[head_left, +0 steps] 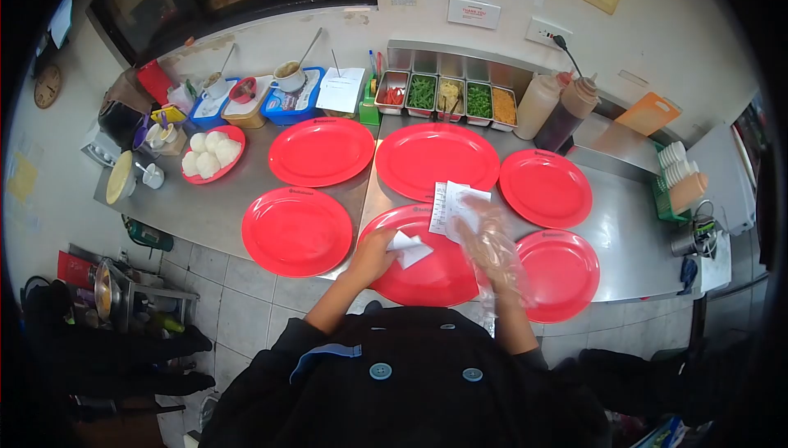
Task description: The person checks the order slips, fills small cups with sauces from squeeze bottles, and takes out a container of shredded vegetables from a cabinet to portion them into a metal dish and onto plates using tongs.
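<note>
My left hand [373,257] is closed on a folded white paper slip [410,248], above the front middle red oval plate [435,280]. My right hand [486,243] wears a clear, loose plastic glove [513,274] and is blurred by motion. Its fingers are at a few white printed receipts [441,208] and appear to grip them, though the fingertips are smeared. The receipts overlap the gap between the front middle plate and the back middle red plate [437,160]. More red plates lie to either side: back left [320,151], front left [297,230], back right [546,188] and front right [558,275].
Metal trays of chopped toppings [449,96] line the back, beside two squeeze bottles [566,111]. A red plate of white rice balls [215,155] sits at left, near blue tubs [293,99] with ladles. A green basket [673,181] stands at right.
</note>
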Demonstrator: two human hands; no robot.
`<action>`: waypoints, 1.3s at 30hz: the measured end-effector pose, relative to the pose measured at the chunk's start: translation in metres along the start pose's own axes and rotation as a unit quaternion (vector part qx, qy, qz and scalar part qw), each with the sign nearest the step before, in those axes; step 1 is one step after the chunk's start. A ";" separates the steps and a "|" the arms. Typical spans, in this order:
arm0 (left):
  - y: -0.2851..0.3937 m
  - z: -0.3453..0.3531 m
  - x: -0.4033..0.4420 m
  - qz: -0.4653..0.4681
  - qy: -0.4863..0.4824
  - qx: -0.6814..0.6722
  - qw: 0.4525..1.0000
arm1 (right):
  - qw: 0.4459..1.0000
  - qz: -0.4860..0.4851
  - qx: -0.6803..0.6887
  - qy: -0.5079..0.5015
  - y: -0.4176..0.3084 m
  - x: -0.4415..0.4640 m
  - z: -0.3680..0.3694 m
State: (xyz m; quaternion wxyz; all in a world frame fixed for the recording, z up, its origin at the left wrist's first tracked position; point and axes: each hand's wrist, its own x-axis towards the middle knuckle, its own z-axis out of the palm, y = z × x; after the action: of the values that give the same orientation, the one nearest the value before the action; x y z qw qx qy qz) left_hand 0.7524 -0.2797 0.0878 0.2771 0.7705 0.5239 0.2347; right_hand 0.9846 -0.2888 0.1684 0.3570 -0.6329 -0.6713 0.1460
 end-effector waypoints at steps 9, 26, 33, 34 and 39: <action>0.039 -0.037 0.007 -0.027 0.052 -0.226 0.972 | 0.833 0.193 0.477 -0.205 -0.008 0.005 0.030; 0.020 -0.022 0.005 -0.056 -0.023 -0.251 0.966 | 0.870 0.104 0.341 -0.340 0.033 0.005 0.033; 0.005 -0.014 0.032 -0.060 0.043 -0.024 0.997 | 0.893 0.250 0.356 -0.116 0.031 0.011 -0.010; 0.011 -0.009 0.031 0.003 0.045 -0.012 0.999 | 0.895 0.251 0.348 -0.123 0.029 0.011 -0.012; 0.011 -0.005 0.032 0.194 -0.079 0.120 0.970 | 0.862 0.247 0.431 -0.102 0.035 0.004 -0.007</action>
State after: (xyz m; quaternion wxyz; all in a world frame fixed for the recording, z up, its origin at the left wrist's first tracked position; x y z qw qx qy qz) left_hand 0.7676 -0.2522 0.1006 0.1725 0.9010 0.3655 0.1576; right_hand 1.0158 -0.2816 0.1522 0.4761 -0.5427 -0.3957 0.5677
